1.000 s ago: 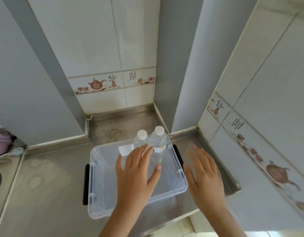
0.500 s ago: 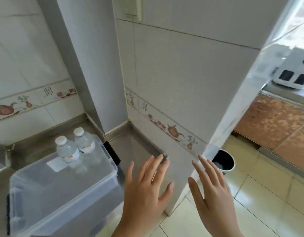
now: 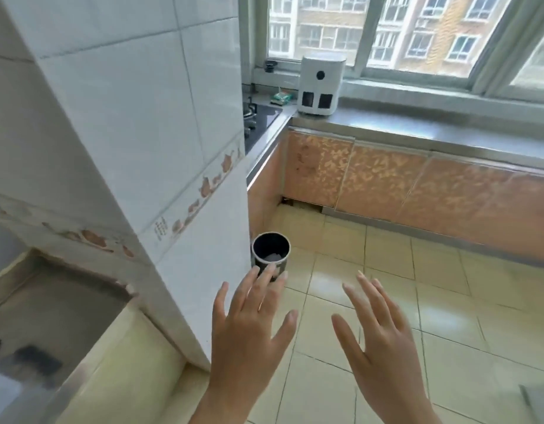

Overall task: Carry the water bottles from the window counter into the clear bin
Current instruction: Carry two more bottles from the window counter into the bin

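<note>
My left hand and my right hand are both raised in front of me over the tiled floor, fingers spread, holding nothing. The window counter runs along the far wall under the windows; no water bottle shows on the part in view. Only a blurred corner of the clear bin, with its dark handle, shows at the bottom left on the steel counter. The bottles standing in it are out of view.
A white tiled pillar stands between the steel counter and the window counter. A dark waste bin sits on the floor at its foot. A white appliance stands on the window counter beside a gas hob. Orange cabinet fronts line the wall.
My view has swung right, away from the bin with two bottles in it, toward the window counter. Both hands stayed open and empty and moved along with it.
</note>
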A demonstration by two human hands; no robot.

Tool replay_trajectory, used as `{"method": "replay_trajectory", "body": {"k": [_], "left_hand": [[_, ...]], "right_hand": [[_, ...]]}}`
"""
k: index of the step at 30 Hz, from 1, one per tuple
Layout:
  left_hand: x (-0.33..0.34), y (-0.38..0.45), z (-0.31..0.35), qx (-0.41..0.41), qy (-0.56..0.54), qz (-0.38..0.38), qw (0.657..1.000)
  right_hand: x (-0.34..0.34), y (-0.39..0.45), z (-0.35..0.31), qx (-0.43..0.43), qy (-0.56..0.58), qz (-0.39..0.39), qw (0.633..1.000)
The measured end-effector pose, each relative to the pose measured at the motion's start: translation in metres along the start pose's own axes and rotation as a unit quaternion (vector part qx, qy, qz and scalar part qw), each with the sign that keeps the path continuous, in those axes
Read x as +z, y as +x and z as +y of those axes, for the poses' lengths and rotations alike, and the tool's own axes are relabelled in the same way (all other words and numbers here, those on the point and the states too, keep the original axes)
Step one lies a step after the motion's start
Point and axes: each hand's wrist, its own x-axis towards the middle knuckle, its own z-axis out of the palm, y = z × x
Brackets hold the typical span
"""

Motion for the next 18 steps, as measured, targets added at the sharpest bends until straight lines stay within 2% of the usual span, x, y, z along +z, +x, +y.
{"method": "replay_trajectory", "body": {"k": [9,18], "left_hand": [[0.073,0.082,0.084,0.153,-0.044,-0.046,0.986],[0.168,0.215,0.148,0.280,-0.091,-0.056,0.954]], "right_hand": [[-0.030,0.004,0.086,0.143,-0.047,0.081,0.985],[-0.035,0.084,0.177,0.260,-0.104,0.115,0.953]]}}
